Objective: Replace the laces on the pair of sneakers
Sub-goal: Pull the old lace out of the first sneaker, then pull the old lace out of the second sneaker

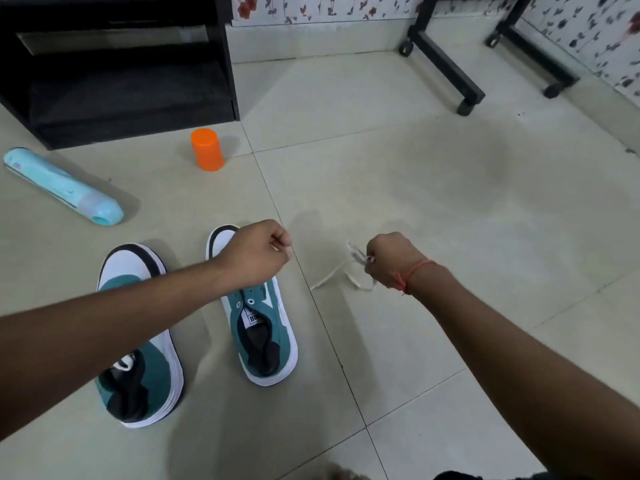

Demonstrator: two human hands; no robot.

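While the 2 teal-and-white canvas sneakers (pixel 204 323) stand near left on the pale tiled floor (pixel 415 168), the left hand (pixel 259 252) hovers curled above the right one. The right hand (pixel 391 259) grips a loose white flat lace (pixel 341 270).

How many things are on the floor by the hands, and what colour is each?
Teal-and-white sneakers: 2, left sneaker and right sneaker
White lace: 1
Orange cup: 1
Light blue bottle: 1
Total: 5
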